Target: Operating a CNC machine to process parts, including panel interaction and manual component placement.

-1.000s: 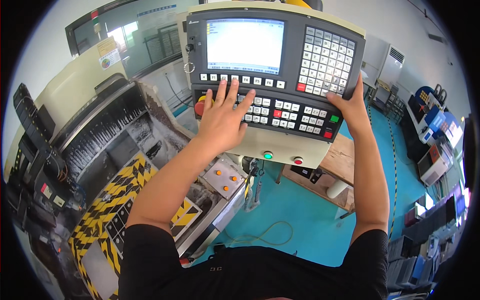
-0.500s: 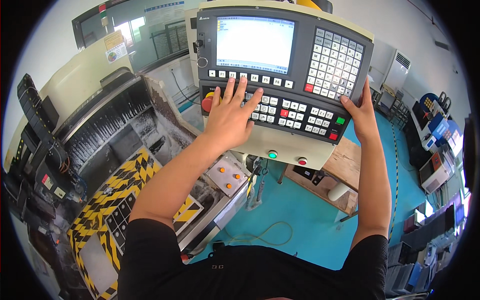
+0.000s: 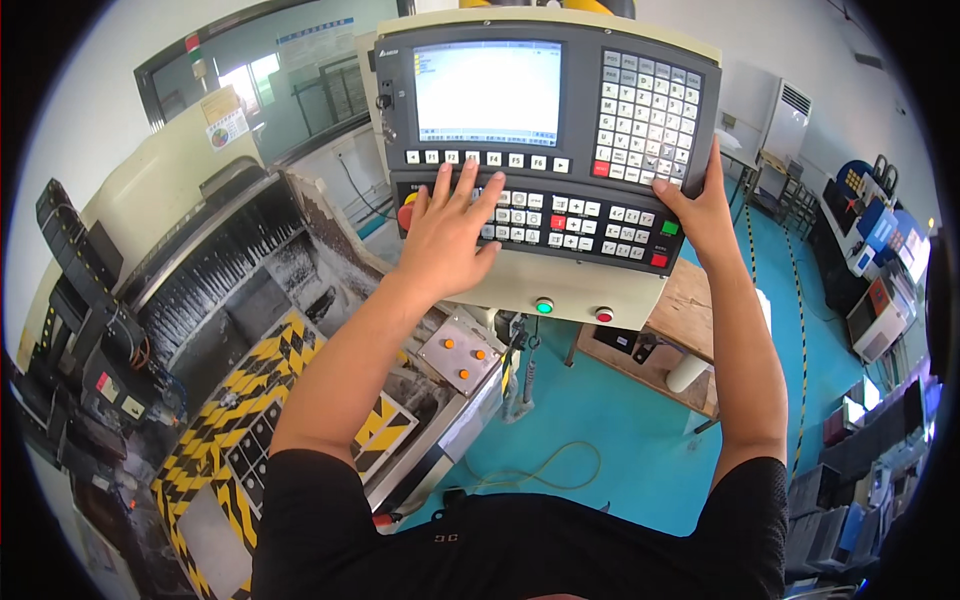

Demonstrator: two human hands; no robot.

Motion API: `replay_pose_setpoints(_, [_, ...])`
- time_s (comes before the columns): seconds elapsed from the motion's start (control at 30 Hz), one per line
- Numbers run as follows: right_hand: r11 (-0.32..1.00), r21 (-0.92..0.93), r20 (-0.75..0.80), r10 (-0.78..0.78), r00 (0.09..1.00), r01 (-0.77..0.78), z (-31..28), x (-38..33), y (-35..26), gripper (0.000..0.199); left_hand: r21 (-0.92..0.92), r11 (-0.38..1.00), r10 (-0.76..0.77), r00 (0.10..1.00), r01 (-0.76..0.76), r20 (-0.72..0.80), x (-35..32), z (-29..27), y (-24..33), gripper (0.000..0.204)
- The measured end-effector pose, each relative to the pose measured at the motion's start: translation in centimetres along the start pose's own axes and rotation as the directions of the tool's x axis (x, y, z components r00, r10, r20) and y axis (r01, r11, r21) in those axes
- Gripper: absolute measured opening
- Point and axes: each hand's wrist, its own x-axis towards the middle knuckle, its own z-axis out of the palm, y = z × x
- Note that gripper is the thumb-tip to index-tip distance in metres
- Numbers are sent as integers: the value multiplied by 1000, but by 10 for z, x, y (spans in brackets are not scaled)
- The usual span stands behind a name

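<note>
A grey control panel [image 3: 582,60] with a lit screen [image 3: 488,95] and a letter keypad [image 3: 648,115] stands in front of me. My left hand [image 3: 445,240] lies over its lower left keys, fingers spread. The fingertips reach just below the row of white function keys [image 3: 515,161]; which key they touch, if any, I cannot tell. A red mushroom button [image 3: 405,214] sits by that hand, partly covered. My right hand [image 3: 704,212] grips the panel's right edge, its thumb on the front near the keypad's lower corner and its other fingers along the side.
Below the panel are a green button [image 3: 544,305] and a red button [image 3: 604,315]. At left stands a machine bed with yellow-black striped tape [image 3: 225,425]. A box with orange buttons [image 3: 460,350] lies between. A wooden table [image 3: 685,320] stands behind my right forearm; a cable [image 3: 545,480] crosses the blue floor.
The view has shifted slightly, so the panel appears a little further left. Both hands keep nearly the same places on it; the screen looks much the same.
</note>
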Motion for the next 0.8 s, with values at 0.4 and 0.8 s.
replay_pose_setpoints(0.4, [999,43,-6,6,1000,-6,0,-3,1,111,7,999,-34,999,34,22,-9,-2,-24,87])
replay_pose_setpoints(0.8, [1000,-1,-9,11,1000,-11,1,-3,2,110,44,999,2,1000,-2,14,-11,0,-28,85])
